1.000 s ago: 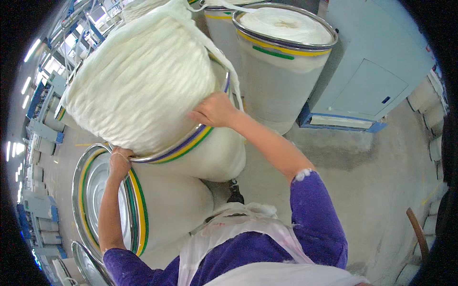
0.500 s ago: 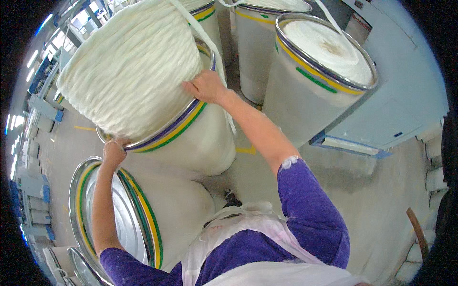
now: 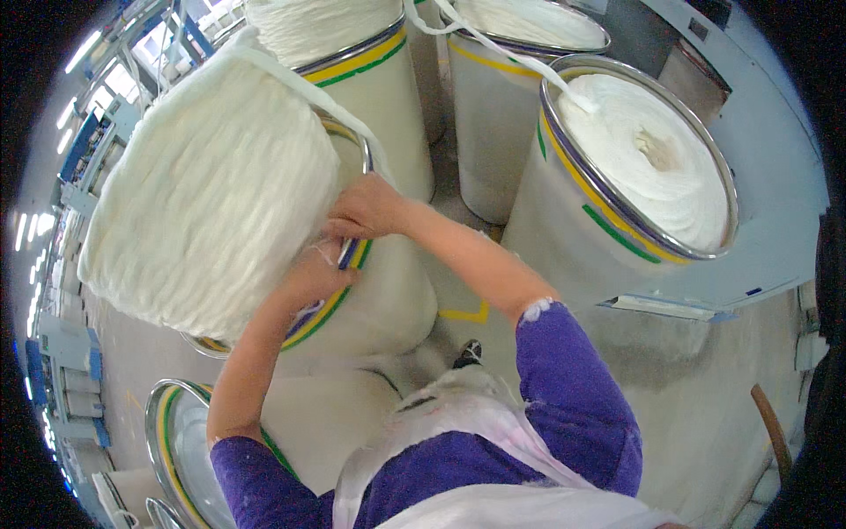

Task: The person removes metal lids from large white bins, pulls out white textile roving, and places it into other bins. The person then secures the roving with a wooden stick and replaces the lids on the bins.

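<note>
A thick stack of white coiled sliver [image 3: 211,194] rises above a large white can [image 3: 388,300] with a metal rim and purple, yellow and green bands. My right hand [image 3: 370,208] is closed at the can's rim, against the stack's right side. Just below it, my left hand [image 3: 315,278] is closed too, its fingers meeting the right hand's. A thin white wisp shows by the fingers; whatever they pinch is mostly hidden. One loose sliver strand [image 3: 308,88] runs from the stack's top down over the rim beside my right hand.
A full sliver can [image 3: 634,159] stands at the right, and other full cans [image 3: 361,79] stand behind. An empty can [image 3: 189,450] lies tipped at the lower left. A pale machine cabinet [image 3: 775,176] borders the right side. A brown curved bar [image 3: 772,432] shows at lower right.
My left hand has left the rim's front-left part and moved right to meet my right hand. My right hand has shifted slightly down. The view has shifted, showing more of the cans behind.
</note>
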`<state>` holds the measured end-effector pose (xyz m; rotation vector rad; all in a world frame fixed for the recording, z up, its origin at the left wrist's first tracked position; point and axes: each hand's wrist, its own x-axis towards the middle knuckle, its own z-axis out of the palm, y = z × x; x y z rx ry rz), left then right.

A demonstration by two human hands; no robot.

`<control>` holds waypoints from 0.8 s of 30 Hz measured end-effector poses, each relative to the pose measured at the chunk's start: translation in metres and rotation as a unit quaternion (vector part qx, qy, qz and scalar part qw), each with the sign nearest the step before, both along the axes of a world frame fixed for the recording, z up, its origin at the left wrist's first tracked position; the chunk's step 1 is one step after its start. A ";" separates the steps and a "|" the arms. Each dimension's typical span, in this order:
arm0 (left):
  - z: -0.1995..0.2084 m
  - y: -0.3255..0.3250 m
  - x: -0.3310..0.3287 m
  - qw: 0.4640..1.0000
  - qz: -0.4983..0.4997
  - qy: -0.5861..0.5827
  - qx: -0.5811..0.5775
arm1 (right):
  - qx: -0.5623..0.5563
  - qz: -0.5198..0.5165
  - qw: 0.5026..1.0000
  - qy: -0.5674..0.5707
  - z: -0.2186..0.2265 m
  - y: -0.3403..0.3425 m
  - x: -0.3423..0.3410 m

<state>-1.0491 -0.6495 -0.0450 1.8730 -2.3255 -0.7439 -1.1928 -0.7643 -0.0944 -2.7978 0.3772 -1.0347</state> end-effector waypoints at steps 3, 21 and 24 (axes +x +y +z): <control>0.003 -0.014 -0.006 0.999 0.028 0.021 -0.032 | -0.006 0.017 1.000 -0.025 0.002 -0.019 0.009; -0.015 0.024 -0.002 0.996 -0.092 0.009 -0.009 | -0.084 0.055 0.969 -0.225 -0.009 0.038 -0.015; -0.022 -0.012 -0.002 0.997 -0.069 0.002 0.029 | -0.104 0.053 0.962 -0.245 -0.013 0.007 -0.015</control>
